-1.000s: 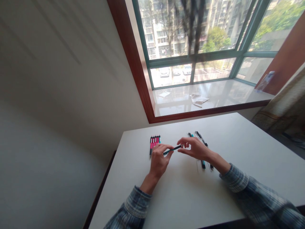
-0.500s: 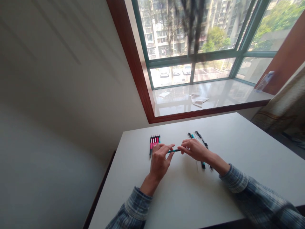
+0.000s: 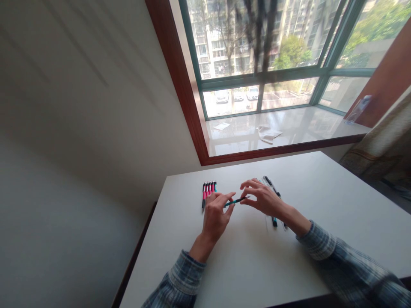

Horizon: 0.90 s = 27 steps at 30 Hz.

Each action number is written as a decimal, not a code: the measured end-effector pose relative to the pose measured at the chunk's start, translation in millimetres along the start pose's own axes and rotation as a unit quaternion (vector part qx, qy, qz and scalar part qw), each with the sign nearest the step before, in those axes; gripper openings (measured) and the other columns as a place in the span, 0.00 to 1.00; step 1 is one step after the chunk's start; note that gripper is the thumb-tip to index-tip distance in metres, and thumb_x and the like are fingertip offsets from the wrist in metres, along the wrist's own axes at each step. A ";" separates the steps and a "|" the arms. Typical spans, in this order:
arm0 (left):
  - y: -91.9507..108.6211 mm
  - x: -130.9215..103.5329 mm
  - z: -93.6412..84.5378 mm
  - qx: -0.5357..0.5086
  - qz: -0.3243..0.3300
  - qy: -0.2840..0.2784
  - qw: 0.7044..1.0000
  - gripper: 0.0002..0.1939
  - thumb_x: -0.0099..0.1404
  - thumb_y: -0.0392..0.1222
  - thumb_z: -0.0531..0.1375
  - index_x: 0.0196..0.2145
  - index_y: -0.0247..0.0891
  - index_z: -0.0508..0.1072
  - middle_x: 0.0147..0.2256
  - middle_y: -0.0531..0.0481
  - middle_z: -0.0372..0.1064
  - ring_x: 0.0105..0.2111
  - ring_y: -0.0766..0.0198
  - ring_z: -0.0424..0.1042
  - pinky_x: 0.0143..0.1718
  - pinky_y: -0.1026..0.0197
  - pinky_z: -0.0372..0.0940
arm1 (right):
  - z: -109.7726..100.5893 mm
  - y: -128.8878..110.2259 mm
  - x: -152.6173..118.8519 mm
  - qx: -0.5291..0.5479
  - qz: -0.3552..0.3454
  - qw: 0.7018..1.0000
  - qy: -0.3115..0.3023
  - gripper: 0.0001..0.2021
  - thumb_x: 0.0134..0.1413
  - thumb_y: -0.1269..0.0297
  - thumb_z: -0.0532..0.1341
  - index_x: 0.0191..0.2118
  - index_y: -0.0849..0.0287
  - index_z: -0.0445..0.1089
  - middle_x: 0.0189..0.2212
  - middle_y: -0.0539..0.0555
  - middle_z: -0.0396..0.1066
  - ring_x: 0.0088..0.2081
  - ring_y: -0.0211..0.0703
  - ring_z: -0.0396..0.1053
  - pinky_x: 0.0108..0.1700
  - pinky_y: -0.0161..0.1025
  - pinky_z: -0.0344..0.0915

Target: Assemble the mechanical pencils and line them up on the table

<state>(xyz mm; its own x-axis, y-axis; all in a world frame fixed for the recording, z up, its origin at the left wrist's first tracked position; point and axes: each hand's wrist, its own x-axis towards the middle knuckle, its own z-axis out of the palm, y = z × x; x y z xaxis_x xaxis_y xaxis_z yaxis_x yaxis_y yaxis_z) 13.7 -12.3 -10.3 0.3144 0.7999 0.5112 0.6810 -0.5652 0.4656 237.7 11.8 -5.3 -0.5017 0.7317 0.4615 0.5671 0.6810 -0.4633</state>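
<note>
A teal pen with a black grip [image 3: 236,201] is pinched between the thumb and fingers of my left hand [image 3: 215,216]; its pointed tip faces right, slightly raised. My right hand [image 3: 263,199] hovers at that tip with its thumb and fingers apart; whether a fingertip brushes the tip I cannot tell. Beyond my left hand, several red and black pens [image 3: 207,188] lie side by side, with a teal pen [image 3: 215,187] at the right end of the row. Under and beside my right hand lie pens and pen parts, including a black one [image 3: 272,186] and a teal-and-black one [image 3: 274,222], partly hidden.
The white table [image 3: 244,265] stands against the wall, below a window with a red-brown frame [image 3: 199,147]. On the sill are a crumpled cloth or paper [image 3: 269,134], a flat white sheet [image 3: 221,126] and a clear bottle [image 3: 358,110]. A curtain [image 3: 379,149] hangs at the right.
My right hand's fingers have parted from the pen and lifted slightly, so its pointed tip now shows. In my left hand, the pen has tilted a little upward to the right.
</note>
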 end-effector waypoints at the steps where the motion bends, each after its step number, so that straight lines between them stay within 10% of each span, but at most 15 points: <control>1: 0.0 0.0 -0.2 0.006 0.004 -0.001 1.000 0.20 0.66 0.34 0.65 0.54 0.45 0.75 0.39 0.50 0.79 0.40 0.55 0.69 0.49 0.50 0.61 | 0.4 0.1 -0.2 -0.001 0.002 1.000 -0.005 0.05 0.62 0.61 0.67 0.36 0.55 0.74 0.47 0.56 0.73 0.48 0.50 0.69 0.48 0.47 0.69; 15: -3.9 0.4 0.5 0.011 0.029 -0.047 0.998 0.23 0.66 0.34 0.65 0.58 0.47 0.73 0.38 0.50 0.79 0.40 0.55 0.69 0.50 0.47 0.61 | 3.3 -2.7 -0.9 -0.005 -0.002 0.999 -0.050 0.14 0.67 0.58 0.60 0.32 0.57 0.76 0.47 0.58 0.73 0.48 0.51 0.68 0.49 0.50 0.68; 23: -11.5 5.0 -12.3 -0.064 -0.092 0.196 0.974 0.19 0.69 0.43 0.61 0.57 0.43 0.74 0.49 0.45 0.74 0.49 0.54 0.70 0.54 0.51 0.64 | 1.5 2.9 -0.6 -0.011 0.074 0.994 0.076 0.14 0.69 0.59 0.58 0.34 0.55 0.77 0.49 0.57 0.72 0.49 0.50 0.68 0.53 0.51 0.67; 27: -16.3 4.3 -11.3 -0.121 -0.192 0.168 0.959 0.19 0.71 0.48 0.58 0.57 0.42 0.75 0.40 0.47 0.73 0.36 0.61 0.70 0.42 0.58 0.67 | 2.1 3.3 -1.3 0.003 0.084 0.991 0.102 0.15 0.69 0.59 0.58 0.32 0.54 0.77 0.51 0.56 0.71 0.48 0.50 0.68 0.53 0.51 0.66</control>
<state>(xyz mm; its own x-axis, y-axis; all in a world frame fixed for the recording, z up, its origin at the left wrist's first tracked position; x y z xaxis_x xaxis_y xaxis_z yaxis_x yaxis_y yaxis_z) -3.5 -1.9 -7.5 -0.1875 0.8718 0.4525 0.5171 -0.3041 0.8001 238.9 13.2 -9.0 -0.2578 0.8141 0.5203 0.6277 0.5505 -0.5504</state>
